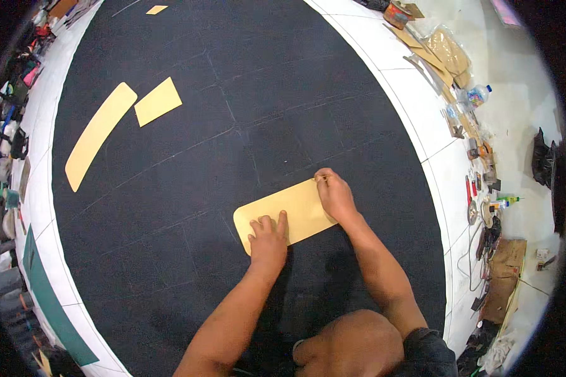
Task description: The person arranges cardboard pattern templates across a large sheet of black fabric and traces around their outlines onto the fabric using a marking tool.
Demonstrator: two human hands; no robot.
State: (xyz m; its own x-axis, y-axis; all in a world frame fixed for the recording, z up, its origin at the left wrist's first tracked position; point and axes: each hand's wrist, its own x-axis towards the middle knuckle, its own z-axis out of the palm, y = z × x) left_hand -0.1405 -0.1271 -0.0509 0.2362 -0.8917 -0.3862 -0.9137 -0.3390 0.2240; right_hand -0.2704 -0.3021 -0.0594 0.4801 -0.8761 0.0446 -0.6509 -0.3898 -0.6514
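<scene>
A yellow card template with rounded left corners lies flat on a wide sheet of black cloth. My left hand presses on its left half, fingers spread and pointing away from me. At the template's far right corner my right hand is closed in a pinch, the fingertips at its far edge. Whatever sits between those fingers is too small to make out. Thin pale lines run across the cloth, some of them close to the template.
A long curved yellow template and a four-sided one lie at the far left. A small yellow piece is at the top. Along the right edge lie a plastic bottle, tools and brown card. A green strip is at left.
</scene>
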